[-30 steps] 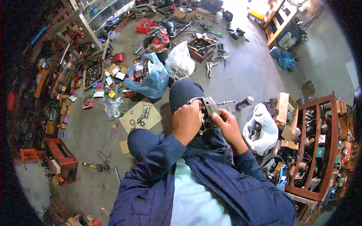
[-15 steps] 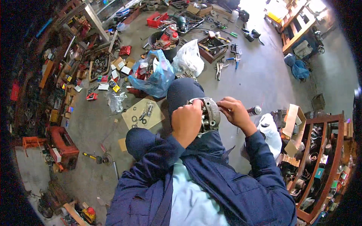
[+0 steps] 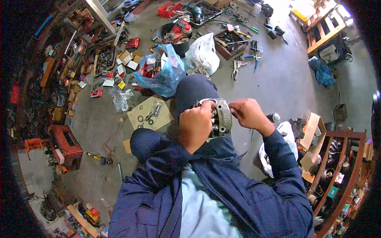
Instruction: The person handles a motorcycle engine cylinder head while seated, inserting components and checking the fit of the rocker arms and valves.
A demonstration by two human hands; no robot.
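Observation:
My left hand (image 3: 195,126) grips a silver-grey metal engine part (image 3: 223,119), which rests on my raised dark-clad leg (image 3: 192,89); its thumb hooks over the top edge. My right hand (image 3: 250,115) is pinched at the part's right side; whatever sits between those fingertips is hidden or too small to name. The part shows bolt holes and inner metal pieces. Beside my knee, on the floor, a cream cardboard sheet (image 3: 135,117) holds small rings and fittings.
A blue plastic bag (image 3: 158,79), a white bag (image 3: 204,53), pliers (image 3: 237,67) and a tool tray (image 3: 228,49) lie ahead. A spray can (image 3: 273,117), cartons and a wooden rack (image 3: 359,158) stand at my right; a red metal box (image 3: 65,146) is at my left.
My right hand has moved up and rightward from the part's lower right to its right edge. The part has turned slightly. The view has shifted a little.

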